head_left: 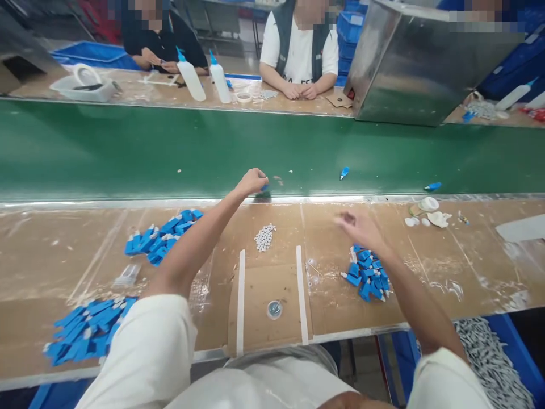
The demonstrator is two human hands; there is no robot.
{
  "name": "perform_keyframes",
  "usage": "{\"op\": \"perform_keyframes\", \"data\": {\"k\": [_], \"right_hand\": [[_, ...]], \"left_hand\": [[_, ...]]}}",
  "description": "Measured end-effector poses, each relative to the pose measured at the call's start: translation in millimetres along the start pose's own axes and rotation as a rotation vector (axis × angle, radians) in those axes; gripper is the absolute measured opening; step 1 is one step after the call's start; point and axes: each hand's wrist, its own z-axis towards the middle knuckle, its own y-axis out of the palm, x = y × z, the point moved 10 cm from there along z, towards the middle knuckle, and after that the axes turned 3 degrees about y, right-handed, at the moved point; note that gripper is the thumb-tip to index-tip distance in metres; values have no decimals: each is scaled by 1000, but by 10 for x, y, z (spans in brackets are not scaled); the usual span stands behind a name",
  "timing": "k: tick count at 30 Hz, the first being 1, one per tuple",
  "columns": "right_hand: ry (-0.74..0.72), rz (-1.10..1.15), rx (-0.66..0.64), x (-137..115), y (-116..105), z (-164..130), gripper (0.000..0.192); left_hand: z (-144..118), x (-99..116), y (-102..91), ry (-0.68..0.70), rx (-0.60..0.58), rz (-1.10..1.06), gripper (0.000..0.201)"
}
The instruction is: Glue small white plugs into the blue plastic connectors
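Observation:
My left hand reaches over the near edge of the green conveyor belt, its fingers pinched on a small blue plastic piece. My right hand, smeared by motion, hovers above the table just beyond a pile of blue plastic pieces with white tips; whether it holds anything does not show. Between my arms lies a little heap of small whitish parts. Nearer to me, a small round clear dish sits on a cardboard sheet edged by white tape strips.
Two more blue piles lie left, beside a clear plastic box. The green belt carries a few blue pieces. A tape roll stands at right. Two people sit opposite, near white bottles.

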Motion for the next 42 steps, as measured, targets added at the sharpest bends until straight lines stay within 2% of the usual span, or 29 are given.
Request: {"op": "perform_keyframes", "data": {"k": [2, 3, 5, 8, 12, 16, 20, 23, 26, 28, 31, 33, 36, 39, 42], "right_hand": [[62, -246, 120, 90, -147, 739, 36], [133, -337, 153, 165, -187, 1058, 43], [299, -437, 171, 325, -202, 1523, 53], [359, -464, 165, 363, -114, 1850, 59], [302, -464, 138, 272, -54, 1878, 52], [237, -437, 47, 258, -11, 1545, 37], [82, -417, -134, 299, 237, 830, 27], [-60, -517, -231, 320, 395, 321, 24], [-27, -575, -337, 476, 418, 45, 21], [-12, -532, -333, 490, 318, -31, 24], [-92, -345, -153, 239, 56, -101, 41], [-129, -165, -88, 30, -2, -207, 41], [-144, 49, -128, -263, 169, -434, 31], [-154, 166, -177, -509, 409, -691, 29], [-184, 255, -221, -693, 590, -917, 28]], "left_hand": [[-263, 24, -26, 28, -44, -211, 16], [-420, 22, -14, 28, -96, -410, 14], [-769, 9, 22, 0, -226, -789, 14], [-1249, -8, 37, -39, -373, -1108, 23], [-1604, 48, 91, -10, -505, -1290, 28], [-1738, 73, 232, 2, -563, -1361, 30], [-1889, 21, 414, -37, -563, -1371, 29], [-2032, -49, 546, -89, -556, -1347, 31], [-2194, -103, 647, -128, -579, -1313, 26], [-2298, -124, 679, -124, -592, -1295, 23], [-2445, -143, 713, -99, -592, -1286, 21], [-2541, -150, 765, -98, -592, -1291, 23], [-2663, -143, 879, -102, -596, -1308, 27], [-2734, -135, 975, -91, -613, -1329, 33], [-2779, -167, 1023, -91, -645, -1356, 28]]}}
